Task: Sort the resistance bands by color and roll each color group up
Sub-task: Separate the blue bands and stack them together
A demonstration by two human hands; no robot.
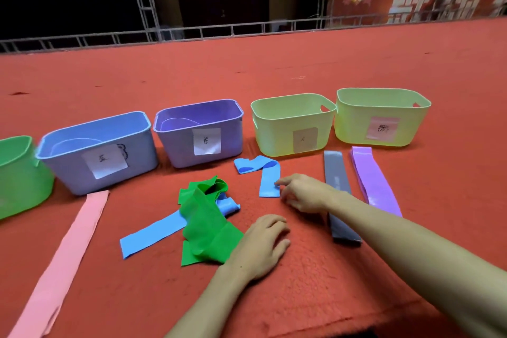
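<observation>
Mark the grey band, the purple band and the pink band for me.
grey band [337,173]: head view, far part, beyond the forearm.
purple band [370,181]: head view, middle of its length.
pink band [68,252]: head view, middle of its length.

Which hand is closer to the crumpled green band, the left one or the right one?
Left. The left hand lies right beside the green band, at its right edge. The right hand is farther back, reaching at the folded blue band.

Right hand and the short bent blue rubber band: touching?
Touching. Head view: index fingertip of the right hand overlaps the right edge of the short bent blue rubber band, no red carpet showing between.
</observation>
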